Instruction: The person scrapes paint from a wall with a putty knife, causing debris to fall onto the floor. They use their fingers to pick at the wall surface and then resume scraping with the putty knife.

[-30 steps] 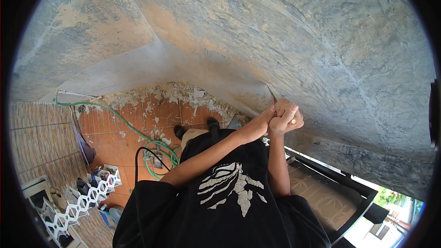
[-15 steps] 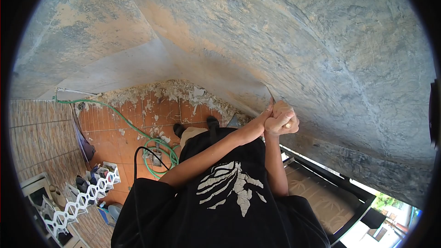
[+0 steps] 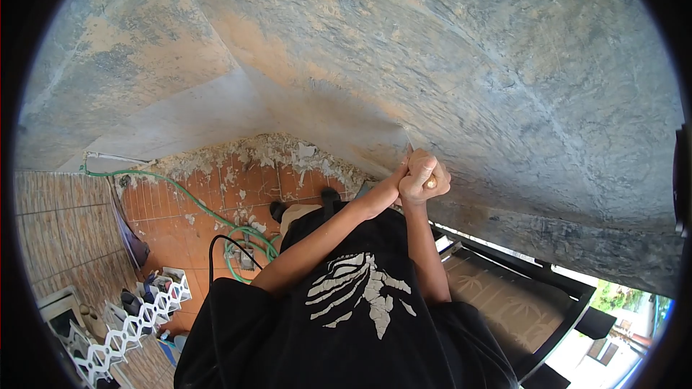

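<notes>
My right hand (image 3: 427,179) is closed in a fist around a hand tool with a yellowish handle end (image 3: 432,183), which shows at the fist's near side. Pressed close beside it, my left hand (image 3: 398,177) grips the front of the same tool, most of its fingers hidden. The tool's working end is covered by the hands and cannot be made out. Both hands are up against the grey, patchy wall (image 3: 497,108), near a corner where a smoother pale strip (image 3: 360,122) meets the rough coating.
Pale flakes (image 3: 306,151) litter the orange tiled floor (image 3: 194,238) along the wall's foot. A green hose (image 3: 194,198) lies coiled on the left. Nearby stands a white lattice rack (image 3: 137,328) holding shoes. To the right is a dark-framed bench (image 3: 504,295) with a leaf-patterned seat.
Both hands have moved slightly left and up in the view, still together on the tool. The camera view has shifted a little, with the rack and floor sitting lower.
</notes>
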`<state>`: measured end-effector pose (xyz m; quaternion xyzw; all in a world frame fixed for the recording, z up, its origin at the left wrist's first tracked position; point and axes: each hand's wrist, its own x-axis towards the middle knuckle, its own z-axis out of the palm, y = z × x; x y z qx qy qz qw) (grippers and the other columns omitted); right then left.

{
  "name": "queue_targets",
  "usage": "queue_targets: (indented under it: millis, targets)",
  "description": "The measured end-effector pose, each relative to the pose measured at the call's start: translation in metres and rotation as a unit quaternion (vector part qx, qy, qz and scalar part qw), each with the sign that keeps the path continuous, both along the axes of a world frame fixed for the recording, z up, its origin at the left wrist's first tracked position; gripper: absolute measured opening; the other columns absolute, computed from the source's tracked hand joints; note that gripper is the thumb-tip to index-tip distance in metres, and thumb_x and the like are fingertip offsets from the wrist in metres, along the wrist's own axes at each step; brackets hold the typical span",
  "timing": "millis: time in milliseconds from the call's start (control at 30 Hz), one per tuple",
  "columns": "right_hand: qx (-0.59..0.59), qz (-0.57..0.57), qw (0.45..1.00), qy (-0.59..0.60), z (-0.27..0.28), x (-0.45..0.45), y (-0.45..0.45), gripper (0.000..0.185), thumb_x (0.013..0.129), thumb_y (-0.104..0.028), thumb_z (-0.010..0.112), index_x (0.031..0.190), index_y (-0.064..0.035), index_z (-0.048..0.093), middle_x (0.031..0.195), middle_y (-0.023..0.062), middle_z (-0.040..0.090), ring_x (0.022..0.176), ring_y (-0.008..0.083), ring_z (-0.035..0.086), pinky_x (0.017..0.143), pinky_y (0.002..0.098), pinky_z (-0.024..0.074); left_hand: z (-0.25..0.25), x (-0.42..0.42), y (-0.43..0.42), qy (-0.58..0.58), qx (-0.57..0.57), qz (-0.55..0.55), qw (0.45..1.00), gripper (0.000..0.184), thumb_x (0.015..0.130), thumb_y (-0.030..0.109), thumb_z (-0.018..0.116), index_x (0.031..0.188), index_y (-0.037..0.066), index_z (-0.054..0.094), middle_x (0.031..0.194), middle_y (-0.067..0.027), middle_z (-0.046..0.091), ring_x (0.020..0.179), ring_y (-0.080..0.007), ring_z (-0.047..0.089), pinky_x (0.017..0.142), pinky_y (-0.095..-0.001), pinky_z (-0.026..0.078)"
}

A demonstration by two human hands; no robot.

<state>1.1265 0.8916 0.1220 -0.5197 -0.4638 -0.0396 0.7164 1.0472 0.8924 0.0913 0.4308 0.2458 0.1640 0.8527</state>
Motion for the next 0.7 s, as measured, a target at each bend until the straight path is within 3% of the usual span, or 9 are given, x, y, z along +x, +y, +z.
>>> queue_targets:
  millis: [67, 133, 200, 300, 467, 500, 600, 633, 700]
  targets:
    - [-0.010, 0.005, 1.000, 0.011, 0.004, -0.002, -0.004, 0.047, 0.091, -0.022, 0.051, 0.050, -0.0011, 0.043, 0.043, 0.0049, 0.045, 0.037, 0.0126, 0.043, 0.037, 0.0268, 0.0309, 0.008, -0.003, 0.002, 0.006, 0.027, 0.007, 1.000, 0.059, 0.099, 0.051, 0.014, 0.131, 0.007, 0.037, 0.105, -0.0043, 0.050, 0.087, -0.0077, 0.048, 0.067, -0.0228, 0.044]
    - [-0.013, -0.011, 1.000, -0.001, 0.012, -0.003, -0.007, 0.048, 0.092, -0.021, 0.049, 0.048, -0.0016, 0.042, 0.042, 0.0039, 0.043, 0.037, 0.0113, 0.042, 0.037, 0.0267, 0.0297, 0.011, -0.005, 0.002, -0.038, -0.031, -0.046, 0.998, 0.055, 0.100, 0.048, 0.021, 0.132, 0.006, 0.035, 0.117, -0.0058, 0.047, 0.107, -0.0102, 0.046, 0.087, -0.0259, 0.042]
    - [-0.006, 0.011, 1.000, 0.012, 0.013, -0.001, -0.007, 0.049, 0.093, -0.019, 0.048, 0.048, -0.0012, 0.040, 0.042, 0.0034, 0.041, 0.036, 0.0112, 0.040, 0.037, 0.0266, 0.0285, 0.021, -0.004, -0.001, -0.027, -0.035, -0.039, 0.998, 0.057, 0.100, 0.047, 0.016, 0.132, 0.005, 0.035, 0.114, -0.0048, 0.047, 0.104, -0.0087, 0.046, 0.085, -0.0240, 0.041]
    - [0.013, 0.017, 0.999, 0.035, 0.015, -0.003, -0.004, 0.050, 0.093, -0.018, 0.048, 0.048, -0.0008, 0.038, 0.042, 0.0034, 0.039, 0.036, 0.0110, 0.038, 0.037, 0.0265, 0.0277, 0.018, -0.003, 0.001, -0.040, -0.025, -0.054, 0.997, 0.060, 0.100, 0.048, 0.015, 0.138, 0.004, 0.028, 0.123, -0.0078, 0.043, 0.114, -0.0112, 0.042, 0.093, -0.0251, 0.038]
    - [0.025, 0.020, 0.998, 0.048, 0.011, 0.001, 0.003, 0.050, 0.094, -0.018, 0.048, 0.048, -0.0004, 0.037, 0.041, 0.0027, 0.037, 0.036, 0.0110, 0.035, 0.037, 0.0263, 0.0274, 0.024, -0.003, 0.004, -0.057, -0.034, -0.039, 0.997, 0.063, 0.100, 0.046, 0.015, 0.145, 0.003, 0.011, 0.143, -0.0129, 0.026, 0.133, -0.0166, 0.022, 0.108, -0.0288, 0.023]
    - [0.025, 0.022, 0.998, 0.049, 0.010, 0.001, 0.005, 0.050, 0.094, -0.018, 0.048, 0.048, -0.0004, 0.037, 0.041, 0.0027, 0.037, 0.036, 0.0110, 0.035, 0.037, 0.0263, 0.0274, 0.021, -0.002, 0.004, -0.056, -0.034, -0.037, 0.997, 0.063, 0.100, 0.046, 0.015, 0.145, 0.003, 0.011, 0.143, -0.0129, 0.026, 0.133, -0.0166, 0.022, 0.108, -0.0288, 0.023]
    - [0.036, 0.005, 0.998, 0.044, 0.008, 0.002, 0.007, 0.050, 0.094, -0.020, 0.048, 0.048, -0.0004, 0.037, 0.041, 0.0024, 0.036, 0.037, 0.0111, 0.035, 0.037, 0.0264, 0.0276, 0.019, 0.002, 0.001, -0.050, -0.020, -0.021, 0.998, 0.063, 0.099, 0.049, 0.015, 0.146, 0.005, 0.011, 0.136, -0.0095, 0.033, 0.121, -0.0127, 0.036, 0.097, -0.0264, 0.036]
    - [0.035, 0.003, 0.999, 0.037, 0.008, 0.001, 0.007, 0.051, 0.094, -0.021, 0.048, 0.049, -0.0003, 0.037, 0.041, 0.0026, 0.037, 0.037, 0.0113, 0.035, 0.037, 0.0266, 0.0280, 0.020, 0.002, 0.000, -0.033, -0.012, -0.009, 0.999, 0.062, 0.099, 0.050, 0.016, 0.144, 0.008, 0.016, 0.126, -0.0058, 0.039, 0.107, -0.0093, 0.042, 0.085, -0.0241, 0.039]
    - [0.032, 0.003, 0.999, 0.031, 0.008, 0.000, 0.007, 0.051, 0.093, -0.023, 0.049, 0.049, -0.0003, 0.038, 0.041, 0.0028, 0.037, 0.037, 0.0116, 0.035, 0.037, 0.0269, 0.0284, 0.016, 0.004, 0.001, -0.015, -0.005, 0.005, 1.000, 0.061, 0.098, 0.052, 0.016, 0.143, 0.010, 0.022, 0.115, -0.0021, 0.045, 0.093, -0.0058, 0.047, 0.072, -0.0218, 0.043]
